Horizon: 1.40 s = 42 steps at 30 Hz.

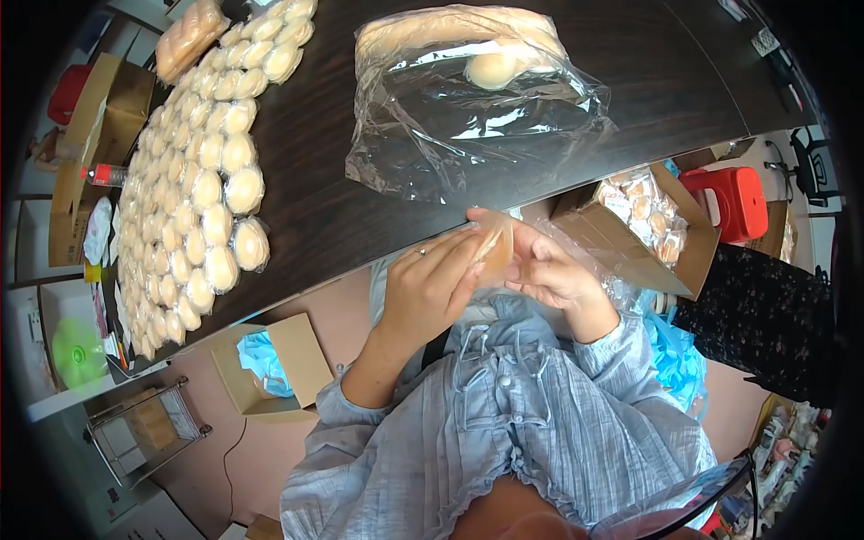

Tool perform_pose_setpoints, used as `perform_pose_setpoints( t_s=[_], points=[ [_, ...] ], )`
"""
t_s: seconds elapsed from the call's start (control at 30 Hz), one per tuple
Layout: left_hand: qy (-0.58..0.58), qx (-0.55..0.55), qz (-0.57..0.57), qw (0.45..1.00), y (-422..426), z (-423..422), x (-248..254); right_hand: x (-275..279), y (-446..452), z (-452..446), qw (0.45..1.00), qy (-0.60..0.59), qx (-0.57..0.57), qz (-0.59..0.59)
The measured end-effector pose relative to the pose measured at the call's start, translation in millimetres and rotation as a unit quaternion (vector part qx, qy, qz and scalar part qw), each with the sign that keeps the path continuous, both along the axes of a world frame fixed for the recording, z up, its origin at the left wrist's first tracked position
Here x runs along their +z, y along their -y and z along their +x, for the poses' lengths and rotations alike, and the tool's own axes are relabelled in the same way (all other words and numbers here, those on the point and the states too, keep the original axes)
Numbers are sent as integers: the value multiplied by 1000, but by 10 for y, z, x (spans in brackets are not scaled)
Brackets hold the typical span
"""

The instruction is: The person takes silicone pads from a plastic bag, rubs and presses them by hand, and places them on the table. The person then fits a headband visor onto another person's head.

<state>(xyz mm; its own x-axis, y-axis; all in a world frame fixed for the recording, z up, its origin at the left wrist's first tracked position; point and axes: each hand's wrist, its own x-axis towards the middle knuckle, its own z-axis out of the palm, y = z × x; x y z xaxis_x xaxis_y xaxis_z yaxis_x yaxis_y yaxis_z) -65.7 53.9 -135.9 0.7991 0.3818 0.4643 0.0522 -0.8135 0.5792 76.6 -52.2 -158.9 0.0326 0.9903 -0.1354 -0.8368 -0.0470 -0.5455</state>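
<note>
My left hand (432, 281), with a ring on one finger, grips a thin, soft-looking beige piece (493, 255) in front of my chest, close to the table edge. My right hand (556, 274) holds the same piece from the other side, fingers curled around it. Part of the piece is hidden by my fingers, and I cannot make out its exact kind. On the table ahead lies a large clear plastic bag (468, 135). A row of beige pieces (423, 29) and one round beige piece (493, 68) are inside it.
Many round beige pieces in clear wrap (243, 191) cover the left side of the dark table (310, 180). An open carton (621, 236) of wrapped pieces stands right, near a red stool (736, 202). Another carton (286, 360) sits on the floor, left.
</note>
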Motion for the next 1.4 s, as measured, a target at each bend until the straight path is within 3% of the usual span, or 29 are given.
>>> perform_pose_setpoints(
  t_s=[0.3,0.43,0.63,0.77,0.97,1.13,1.27,1.4],
  points=[
    [-32,4,63,997,4,60,124,-130,20,120,990,-103,59,77],
    [19,31,85,996,6,82,97,319,-17,-21,998,9,-20,-60],
    [21,2,81,996,24,37,55,205,11,-11,997,-37,-6,-73],
    [2,-11,39,999,54,59,93,0,65,86,999,11,36,-18],
    [-26,12,72,997,71,42,63,35,74,69,994,87,62,-19],
    [-6,87,-47,995,67,-63,27,235,64,-47,998,-15,21,-60],
    [58,51,133,988,127,-33,54,116,53,-98,1000,9,30,-1],
    [72,66,170,981,153,-37,110,224,4,-198,999,32,30,-20]
  ],
)
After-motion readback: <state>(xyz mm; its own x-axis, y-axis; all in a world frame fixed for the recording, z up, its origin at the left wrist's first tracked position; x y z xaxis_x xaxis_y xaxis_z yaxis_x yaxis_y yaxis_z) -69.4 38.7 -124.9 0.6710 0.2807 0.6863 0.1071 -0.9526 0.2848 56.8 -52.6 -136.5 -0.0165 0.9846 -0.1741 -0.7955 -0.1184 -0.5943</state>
